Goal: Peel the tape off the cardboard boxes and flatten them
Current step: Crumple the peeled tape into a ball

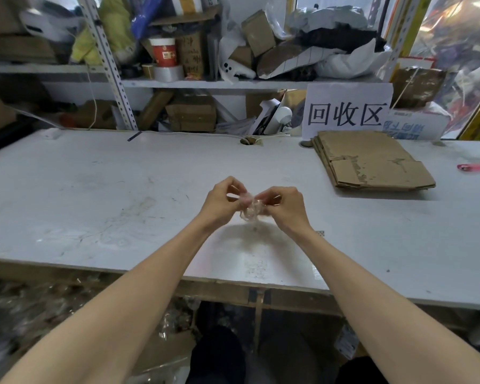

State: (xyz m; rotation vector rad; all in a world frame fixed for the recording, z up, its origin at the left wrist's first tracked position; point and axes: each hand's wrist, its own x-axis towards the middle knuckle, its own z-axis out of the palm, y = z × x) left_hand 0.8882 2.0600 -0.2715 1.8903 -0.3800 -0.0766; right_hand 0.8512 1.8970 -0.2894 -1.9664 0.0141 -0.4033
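Note:
A crumpled wad of clear tape hangs between my two hands above the middle of the white table. My left hand pinches its left side with curled fingers. My right hand pinches its right side. A stack of flattened cardboard boxes lies on the table at the back right, well apart from both hands.
A pink lighter lies at the table's far right. A white sign with large characters stands behind the cardboard stack. Shelves at the back hold boxes, tape rolls, a red cup and bags. Clutter lies on the floor below the table's front edge.

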